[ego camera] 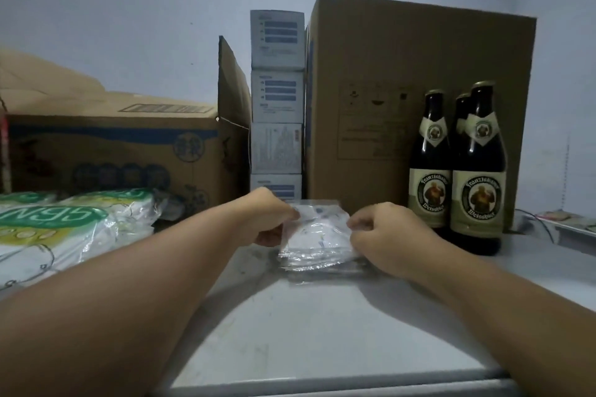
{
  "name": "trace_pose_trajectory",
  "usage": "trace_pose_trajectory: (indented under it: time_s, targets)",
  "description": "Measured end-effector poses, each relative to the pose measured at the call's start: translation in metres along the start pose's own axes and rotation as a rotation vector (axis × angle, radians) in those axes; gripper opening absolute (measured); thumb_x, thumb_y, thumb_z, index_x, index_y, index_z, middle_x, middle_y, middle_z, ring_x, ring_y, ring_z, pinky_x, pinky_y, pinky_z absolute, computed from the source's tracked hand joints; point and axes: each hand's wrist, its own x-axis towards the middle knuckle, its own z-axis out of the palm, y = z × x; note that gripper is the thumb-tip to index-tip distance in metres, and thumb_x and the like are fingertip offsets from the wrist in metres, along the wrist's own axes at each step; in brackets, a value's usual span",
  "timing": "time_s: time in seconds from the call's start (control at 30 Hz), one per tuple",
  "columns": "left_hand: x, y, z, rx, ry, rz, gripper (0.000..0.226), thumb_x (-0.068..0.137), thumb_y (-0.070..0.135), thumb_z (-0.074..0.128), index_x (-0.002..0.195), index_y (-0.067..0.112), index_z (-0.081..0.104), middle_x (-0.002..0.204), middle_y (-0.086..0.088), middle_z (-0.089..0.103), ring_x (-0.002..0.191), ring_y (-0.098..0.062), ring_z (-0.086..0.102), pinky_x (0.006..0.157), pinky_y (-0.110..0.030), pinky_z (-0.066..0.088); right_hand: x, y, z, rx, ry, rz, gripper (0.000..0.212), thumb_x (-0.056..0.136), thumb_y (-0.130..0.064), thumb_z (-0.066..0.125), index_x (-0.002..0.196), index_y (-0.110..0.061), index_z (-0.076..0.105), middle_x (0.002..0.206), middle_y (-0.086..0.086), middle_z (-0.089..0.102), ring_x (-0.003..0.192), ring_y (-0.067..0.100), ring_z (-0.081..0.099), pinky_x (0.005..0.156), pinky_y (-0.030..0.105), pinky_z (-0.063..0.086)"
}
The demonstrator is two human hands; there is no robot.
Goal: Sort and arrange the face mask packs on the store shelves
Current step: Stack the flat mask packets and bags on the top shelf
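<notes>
Clear plastic catches the dim light: a small stack of mask packs [314,237] sits on the grey shelf [290,325], between both hands. The left hand [269,219] has its fingers curled round the stack's left edge, thumb side up near the top corner. The right hand [383,232] pinches the right edge, fingers bent in tight against the wrapping. The top pack is tilted up toward the back while the lower ones lie flat on the shelf.

Just behind the stack stands a column of white boxes [277,97] with blue print, squeezed between two cartons. The big carton [403,80] on the right is tall and plain brown. The low carton [113,145] on the left has blue printing and an upright flap. In front of the big carton stand three dark bottles [477,171] with cream labels, close together, just to the right of the right hand. At the far left lie bagged goods [67,229] in clear film with green lettering, resting against the low carton.
</notes>
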Motion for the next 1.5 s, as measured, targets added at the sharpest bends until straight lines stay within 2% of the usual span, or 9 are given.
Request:
trace_pose_trajectory:
  time_s: [0.17,0.3,0.43,0.5,0.67,0.93,1.13,1.3,1.5]
  targets:
    - [-0.007,0.001,-0.001,0.125,-0.072,-0.022,0.006,0.079,0.000,0.061,0.074,-0.001,0.062,0.046,-0.007,0.050,0.035,-0.017,0.048,0.043,-0.019,0.042,-0.004,0.002,0.001,-0.074,-0.002,-0.039,0.024,0.085,-0.034,0.055,0.095,-0.017,0.069,0.093,-0.001,0.070,0.085,0.015,0.063,0.074,0.030,0.053]
    - [-0.007,-0.002,-0.001,0.256,-0.085,0.003,0.023,0.083,0.015,0.064,0.101,0.001,0.066,0.074,-0.012,0.056,0.060,-0.025,0.055,0.057,-0.027,0.050,-0.010,0.000,-0.002,-0.120,-0.139,-0.147,0.062,0.077,-0.073,0.051,0.123,-0.032,0.059,0.116,-0.011,0.057,0.102,0.007,0.054,0.083,0.023,0.043]
    - [-0.012,-0.002,-0.003,0.240,-0.131,0.019,0.011,0.082,0.012,0.067,0.084,0.002,0.062,0.065,-0.010,0.057,0.045,-0.022,0.059,0.052,-0.027,0.055,-0.015,-0.007,-0.003,-0.292,-0.228,-0.230,0.097,0.056,-0.091,0.041,0.136,-0.036,0.047,0.137,-0.015,0.047,0.122,0.006,0.045,0.101,0.025,0.038]
    - [-0.012,-0.002,-0.004,0.282,-0.146,0.034,0.015,0.083,0.012,0.066,0.093,0.001,0.064,0.067,-0.012,0.061,0.051,-0.025,0.061,0.060,-0.031,0.058,-0.016,-0.009,-0.003,-0.321,-0.231,-0.200,0.090,0.062,-0.088,0.043,0.135,-0.035,0.050,0.139,-0.013,0.047,0.121,0.008,0.045,0.102,0.029,0.040]
    - [-0.009,0.000,-0.002,0.296,-0.148,0.034,0.017,0.085,0.016,0.063,0.098,0.005,0.066,0.066,-0.010,0.061,0.044,-0.019,0.056,0.049,-0.026,0.052,-0.019,-0.010,-0.002,-0.333,-0.232,-0.164,0.088,0.064,-0.089,0.039,0.137,-0.041,0.043,0.140,-0.014,0.048,0.122,0.009,0.048,0.101,0.035,0.043]
    - [-0.012,-0.009,-0.001,0.285,-0.128,0.012,0.036,0.088,0.039,0.060,0.108,0.009,0.063,0.078,-0.008,0.056,0.066,-0.021,0.053,0.063,-0.030,0.049,-0.012,-0.004,0.001,-0.349,-0.250,-0.215,0.072,0.077,-0.080,0.041,0.136,-0.039,0.043,0.141,-0.009,0.047,0.125,0.013,0.046,0.099,0.031,0.040]
    - [-0.013,-0.001,-0.007,0.204,0.173,0.308,0.047,0.093,0.037,0.058,0.135,0.020,0.047,0.122,0.001,0.058,0.099,-0.012,0.055,0.083,-0.028,0.048,-0.015,-0.013,-0.003,-0.201,-0.254,-0.234,0.075,0.081,-0.080,0.030,0.145,-0.042,0.027,0.154,-0.002,0.028,0.139,0.020,0.030,0.110,0.039,0.031]
    - [-0.044,0.006,-0.037,0.598,0.327,0.368,0.058,0.093,0.049,0.050,0.145,0.026,0.037,0.146,-0.001,0.045,0.131,-0.019,0.042,0.101,-0.033,0.037,-0.024,-0.036,-0.007,-0.154,-0.277,-0.353,0.076,0.083,-0.077,0.032,0.148,-0.045,0.010,0.161,-0.005,-0.001,0.148,0.018,-0.007,0.117,0.045,0.008]
    - [-0.114,-0.015,-0.122,0.884,0.459,0.271,0.058,0.095,0.051,0.043,0.147,0.028,0.033,0.155,0.003,0.031,0.147,-0.017,0.014,0.119,-0.048,0.012,-0.062,-0.097,0.001,0.017,-0.347,-0.661,0.076,0.083,-0.072,0.043,0.145,-0.051,0.006,0.160,-0.013,-0.003,0.146,0.009,-0.013,0.116,0.037,0.004]
